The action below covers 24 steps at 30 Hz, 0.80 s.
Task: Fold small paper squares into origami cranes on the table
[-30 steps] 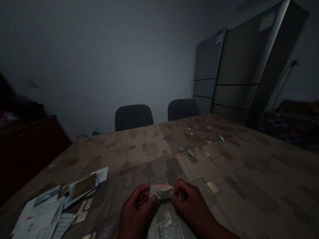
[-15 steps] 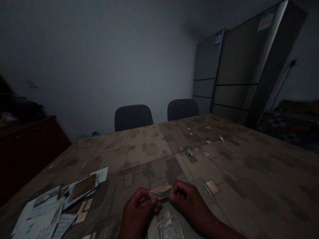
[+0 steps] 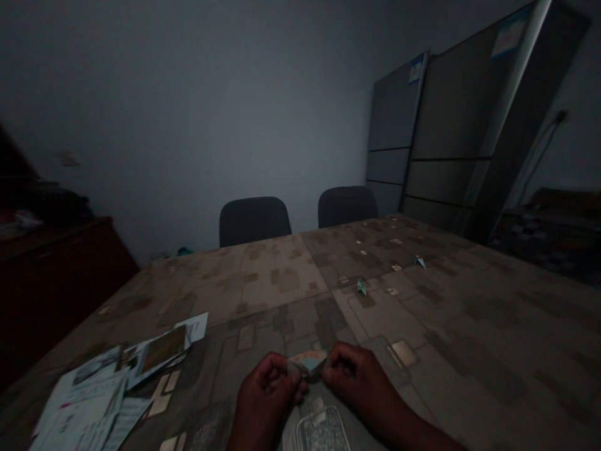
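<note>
Between my two hands is a small piece of folded paper (image 3: 310,362), pale with a greenish middle, held just above the table near its front edge. My left hand (image 3: 268,391) pinches its left end between thumb and fingers. At the other end, the thumb and fingertips of my right hand (image 3: 353,376) are closed on the paper. Its middle bulges a little between the two grips. The dim light hides the finer creases.
Two small folded paper figures, one greenish (image 3: 361,287) and one pale (image 3: 420,262), stand farther off on the patterned tabletop (image 3: 263,291). Printed papers (image 3: 84,401) lie in a pile at left. Two dark chairs (image 3: 256,220) stand behind the table; a tall cabinet (image 3: 451,131) is at right.
The folded paper's middle has opened wider, showing more of its greenish inside. Both hands still grip its ends. The whole view has shifted slightly.
</note>
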{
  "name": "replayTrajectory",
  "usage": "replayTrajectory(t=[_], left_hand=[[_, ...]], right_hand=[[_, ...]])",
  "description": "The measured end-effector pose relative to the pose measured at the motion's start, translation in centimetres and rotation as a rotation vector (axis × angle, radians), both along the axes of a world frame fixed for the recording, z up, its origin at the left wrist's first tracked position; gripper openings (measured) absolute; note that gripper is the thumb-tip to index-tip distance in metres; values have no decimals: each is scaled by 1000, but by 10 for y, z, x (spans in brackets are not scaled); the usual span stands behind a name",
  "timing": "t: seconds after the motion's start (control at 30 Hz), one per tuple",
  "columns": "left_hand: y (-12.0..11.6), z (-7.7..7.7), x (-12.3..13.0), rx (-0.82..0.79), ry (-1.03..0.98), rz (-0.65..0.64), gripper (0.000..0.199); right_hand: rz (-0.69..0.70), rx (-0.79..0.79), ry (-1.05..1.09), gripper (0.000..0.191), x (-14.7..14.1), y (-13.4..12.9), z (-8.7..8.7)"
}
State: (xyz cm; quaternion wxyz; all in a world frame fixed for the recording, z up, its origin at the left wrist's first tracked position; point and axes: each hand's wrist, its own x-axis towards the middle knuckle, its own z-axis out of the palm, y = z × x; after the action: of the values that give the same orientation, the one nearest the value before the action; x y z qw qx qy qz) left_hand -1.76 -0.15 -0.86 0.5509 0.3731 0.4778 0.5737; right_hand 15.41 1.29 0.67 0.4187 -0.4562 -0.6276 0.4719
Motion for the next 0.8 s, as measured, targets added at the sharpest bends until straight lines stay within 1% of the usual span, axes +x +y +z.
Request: replayTrajectory(t=[0.07,0.2,0.43,0.57,0.67,0.8], left_hand=[[-1,1,2,-4,14,-1,29],[-3,2,3,-8,41,12,27],[-2,3,0,-16,-4,-9,26],[-1,2,0,-20,49,-37,25],[-2,1,1,2,46,-31,23],[-4,-1,3,25,99,-42,16]], right_hand=[[-9,7,-30,3,-1,-1,0],[-19,11,-45,7,-1,-1,-1],[-18,26,-8,8,1,-1,0],[-34,15,-23,10,0,0,0],[-38,13,-27,10,0,-1,-1],[-4,32,-28,8,1,-3,0]])
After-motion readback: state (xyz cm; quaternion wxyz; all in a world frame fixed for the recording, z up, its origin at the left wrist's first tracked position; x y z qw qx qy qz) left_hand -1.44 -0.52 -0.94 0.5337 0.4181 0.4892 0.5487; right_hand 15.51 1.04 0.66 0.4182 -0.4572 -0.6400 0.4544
